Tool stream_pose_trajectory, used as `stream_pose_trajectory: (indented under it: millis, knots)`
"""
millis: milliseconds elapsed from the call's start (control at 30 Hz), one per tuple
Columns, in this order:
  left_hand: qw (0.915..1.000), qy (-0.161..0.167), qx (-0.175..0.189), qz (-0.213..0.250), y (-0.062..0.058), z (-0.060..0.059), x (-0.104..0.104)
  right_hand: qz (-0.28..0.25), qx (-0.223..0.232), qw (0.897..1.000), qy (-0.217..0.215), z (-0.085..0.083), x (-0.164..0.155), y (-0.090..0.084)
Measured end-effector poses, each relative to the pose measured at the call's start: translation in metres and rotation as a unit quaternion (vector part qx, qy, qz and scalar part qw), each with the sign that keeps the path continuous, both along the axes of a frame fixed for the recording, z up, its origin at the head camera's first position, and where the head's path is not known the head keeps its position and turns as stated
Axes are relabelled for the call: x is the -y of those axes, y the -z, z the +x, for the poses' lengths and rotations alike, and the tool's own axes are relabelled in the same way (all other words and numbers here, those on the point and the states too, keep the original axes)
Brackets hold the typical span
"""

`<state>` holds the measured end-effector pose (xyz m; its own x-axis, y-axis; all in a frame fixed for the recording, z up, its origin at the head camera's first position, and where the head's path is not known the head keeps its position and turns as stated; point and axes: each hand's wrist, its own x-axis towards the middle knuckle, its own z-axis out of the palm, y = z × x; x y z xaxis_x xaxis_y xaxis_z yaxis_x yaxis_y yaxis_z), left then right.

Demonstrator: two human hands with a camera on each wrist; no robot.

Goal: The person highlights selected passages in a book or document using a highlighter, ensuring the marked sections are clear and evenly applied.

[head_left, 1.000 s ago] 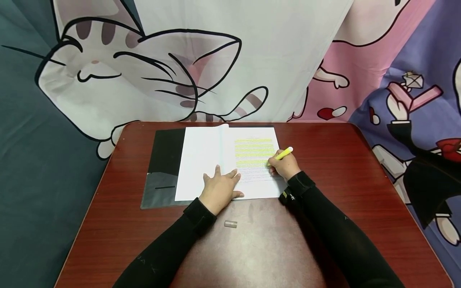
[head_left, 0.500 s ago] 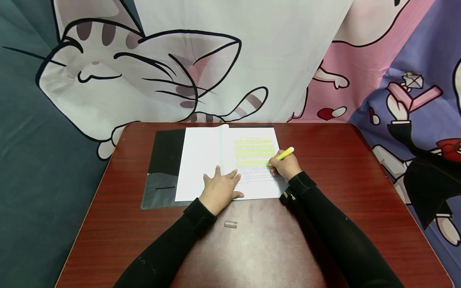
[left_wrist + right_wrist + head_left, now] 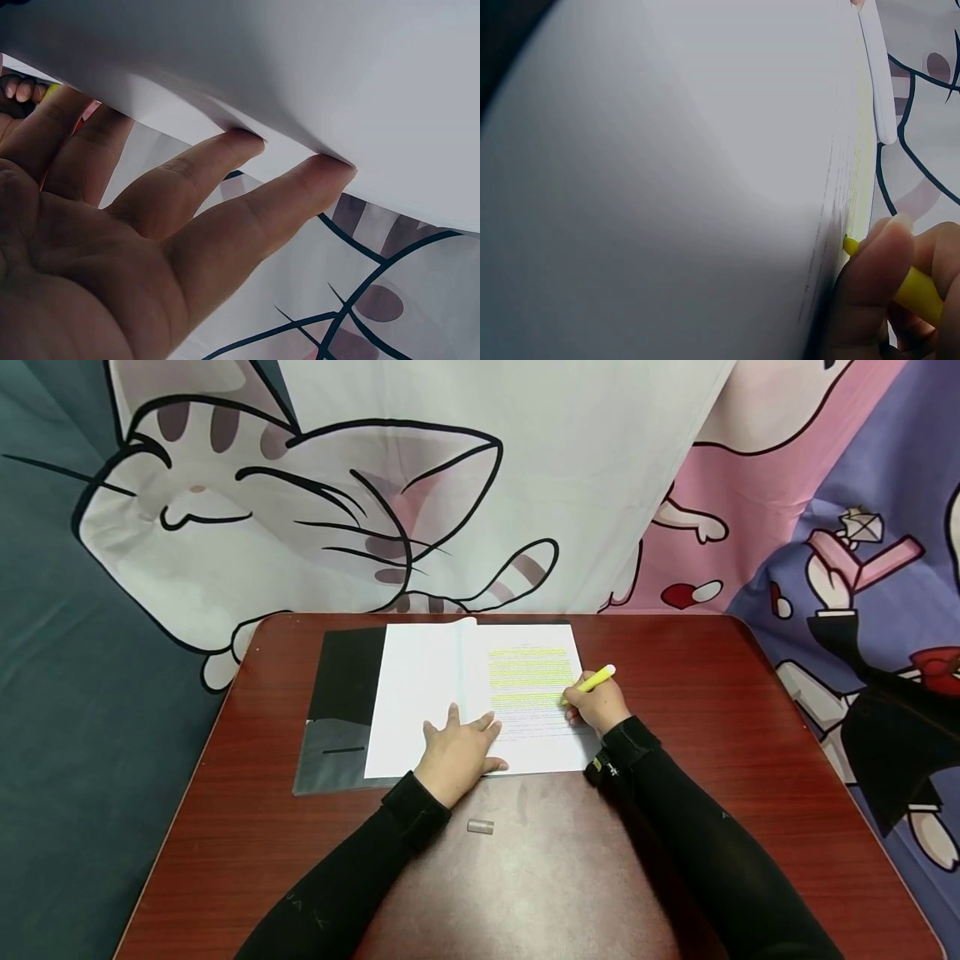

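Two hands work at one table (image 3: 675, 710). The left hand (image 3: 459, 752) lies flat with fingers spread and straight on the near edge of the paper (image 3: 420, 693), pressing it down; the left wrist view shows the fingertips (image 3: 322, 176) against the white sheet. The right hand (image 3: 596, 706) has its fingers curled round one yellow highlighter (image 3: 596, 678), whose tip meets the printed page (image 3: 536, 727) at its right side, just below the block of yellow-marked lines. The highlighter's back end points far and right.

The paper shows two parts: a blank white page turned to the left and the printed page on the right. Under them lies one dark folder (image 3: 341, 693), sticking out to the left, its near left corner well in from the table's left edge. One small grey cap (image 3: 480, 827) lies alone on the table, near the left wrist and apart from the paper.

Bare red-brown wood runs wide to the right of the page and across the near half between the two black sleeves. Behind the far edge hangs a cartoon cat cloth (image 3: 300, 510).
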<state>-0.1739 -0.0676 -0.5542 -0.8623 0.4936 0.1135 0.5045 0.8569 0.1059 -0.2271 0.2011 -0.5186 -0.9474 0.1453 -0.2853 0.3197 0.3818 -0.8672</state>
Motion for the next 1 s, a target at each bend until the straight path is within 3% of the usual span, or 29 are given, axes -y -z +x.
stream_pose_trajectory:
  millis: [333, 1000]
  knots:
    - [0.9998, 0.002, 0.015, 0.009, 0.02, -0.01, 0.001, -0.006, -0.001, 1.0, 0.006, 0.005, 0.001, -0.01]
    - [0.9994, 0.005, 0.03, 0.014, 0.019, -0.01, 0.001, 0.02, 0.002, 1.0, 0.003, 0.002, -0.005, -0.005]
